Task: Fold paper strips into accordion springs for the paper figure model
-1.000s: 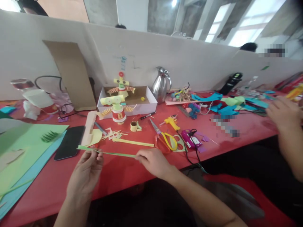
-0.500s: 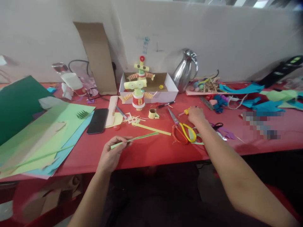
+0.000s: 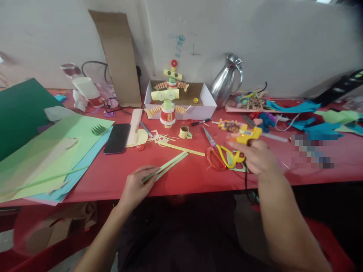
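Observation:
My left hand (image 3: 138, 186) pinches light green paper strips (image 3: 173, 163) above the front of the table; their far ends point right and away. A yellow hot glue gun (image 3: 250, 134) is gripped in my right hand (image 3: 263, 158), raised over the table. A pale glue stick (image 3: 274, 137) juts from the gun's back and a black cord hangs below it. Left of that hand lie scissors (image 3: 223, 155) with yellow and red handles. A yellow paper strip (image 3: 184, 149) lies beyond my left hand, near a small rolled paper ring (image 3: 183, 132).
Two paper-and-cup figures, the nearer (image 3: 168, 113) before the farther (image 3: 172, 75), stand by a white box (image 3: 195, 112). A steel jug (image 3: 227, 81) is at the back. A phone (image 3: 117, 138) and coloured sheets (image 3: 53, 158) lie left. Blue paper scraps (image 3: 326, 130) lie right.
My right hand has lifted the glue gun off the table and brought it right and nearer. The strips in my left hand now show spread apart.

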Motion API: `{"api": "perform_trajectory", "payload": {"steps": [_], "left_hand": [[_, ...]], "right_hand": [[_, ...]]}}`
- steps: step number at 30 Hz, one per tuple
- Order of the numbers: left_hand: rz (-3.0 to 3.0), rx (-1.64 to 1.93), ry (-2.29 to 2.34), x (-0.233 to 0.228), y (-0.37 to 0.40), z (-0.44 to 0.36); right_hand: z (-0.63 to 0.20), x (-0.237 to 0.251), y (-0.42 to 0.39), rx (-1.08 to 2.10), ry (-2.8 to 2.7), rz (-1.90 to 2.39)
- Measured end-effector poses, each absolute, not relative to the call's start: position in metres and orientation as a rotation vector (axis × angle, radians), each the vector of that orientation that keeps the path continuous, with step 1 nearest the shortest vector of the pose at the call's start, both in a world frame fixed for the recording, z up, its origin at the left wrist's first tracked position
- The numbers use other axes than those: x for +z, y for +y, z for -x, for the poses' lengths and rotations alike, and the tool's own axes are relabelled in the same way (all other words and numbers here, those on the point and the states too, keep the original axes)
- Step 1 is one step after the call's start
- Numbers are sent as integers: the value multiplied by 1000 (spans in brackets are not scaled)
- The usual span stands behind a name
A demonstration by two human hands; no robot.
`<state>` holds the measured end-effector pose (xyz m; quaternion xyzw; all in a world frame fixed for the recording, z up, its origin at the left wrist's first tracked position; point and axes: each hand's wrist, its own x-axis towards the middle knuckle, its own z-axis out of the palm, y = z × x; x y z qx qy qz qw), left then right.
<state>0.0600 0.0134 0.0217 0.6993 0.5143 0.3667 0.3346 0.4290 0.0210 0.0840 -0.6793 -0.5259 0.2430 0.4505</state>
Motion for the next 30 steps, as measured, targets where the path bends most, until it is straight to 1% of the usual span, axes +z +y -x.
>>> {"api": "perform_trajectory", "payload": {"steps": [1,2,7,14,18,30], "left_hand": [[-1817,977,1352,22,12,-63],[-1816,995,1363,22,11,-66],[-1843,1036,1403,20,11,-76],[-1817,1048,1450,20,12,-78],[-1879,1033,1494,21,12,-82],[-1872,1017,1536,20,14,-80]], "right_hand": [[-416,80,7,810,-1240,1545],[-403,75,-5,927,-1201,1465],[-362,54,-35,1127,-1160,1513],[-360,39,-36,1125,-1192,1575],[-354,33,-35,1176,-1245,1590],[-333,45,-17,1127,-1510,1531]]}}
